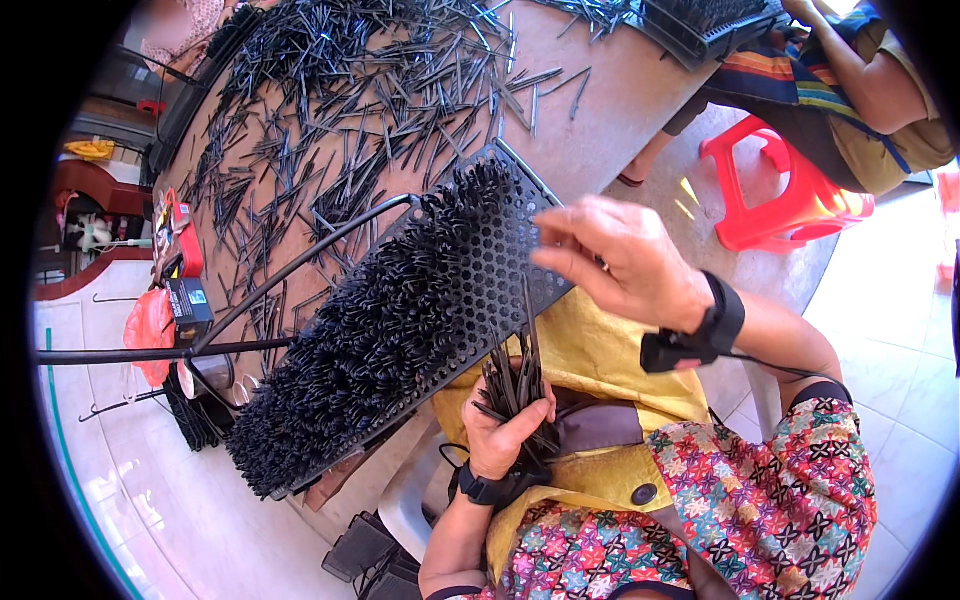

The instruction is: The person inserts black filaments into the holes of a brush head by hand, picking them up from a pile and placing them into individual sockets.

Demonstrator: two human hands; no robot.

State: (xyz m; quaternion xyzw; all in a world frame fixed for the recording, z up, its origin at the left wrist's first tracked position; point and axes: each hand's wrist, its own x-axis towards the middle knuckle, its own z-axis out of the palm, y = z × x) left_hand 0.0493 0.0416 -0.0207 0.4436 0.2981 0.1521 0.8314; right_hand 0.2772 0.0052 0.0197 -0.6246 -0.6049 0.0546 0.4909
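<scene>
My left hand [503, 430] is closed round a bundle of thin black plastic sticks [515, 380], held upright above my lap. My right hand [625, 262] hovers at the near edge of a black perforated tray [495, 275], fingers pinched together; whether a stick is between them I cannot tell. The tray leans from the table edge toward my lap, and most of its holes are filled with upright black sticks [380, 320]; a strip of bare holes remains beside my right hand. Both wrists wear black bands.
A brown table [600, 110] carries several loose black sticks [340, 110]. Another person [860, 90] sits at the far right by a red plastic stool [780, 190] with a second tray [700, 25]. Small boxes and an orange bag [150, 325] lie at the table's left end.
</scene>
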